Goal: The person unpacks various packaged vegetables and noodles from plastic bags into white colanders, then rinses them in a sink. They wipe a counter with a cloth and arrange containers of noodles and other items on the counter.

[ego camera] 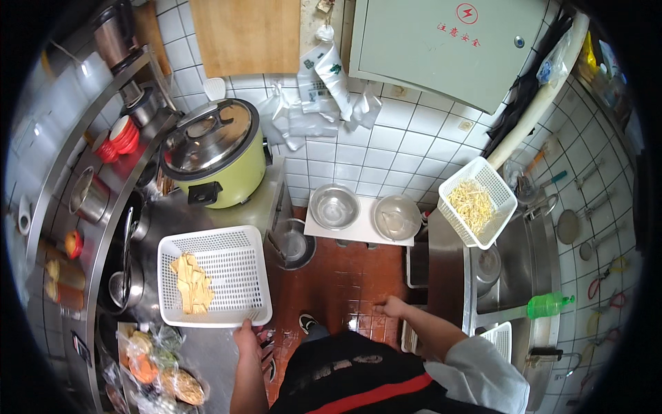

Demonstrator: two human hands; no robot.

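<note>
My left hand is at the near rim of a white perforated plastic basket, its thumb over the edge and the fingers below. Pieces of what looks like tofu skin lie in the basket's left half. The basket stands on the stainless steel counter, partly past its right edge. Over the tiled floor, my right hand hangs with nothing visible in it, fingers partly curled. Bean sprouts fill part of a second white basket at the sink's far end.
A green rice cooker stands beyond the left basket. Bagged vegetables lie on the counter nearer me. Metal bowls sit on a low white stand. At right, a green bottle lies across the sink.
</note>
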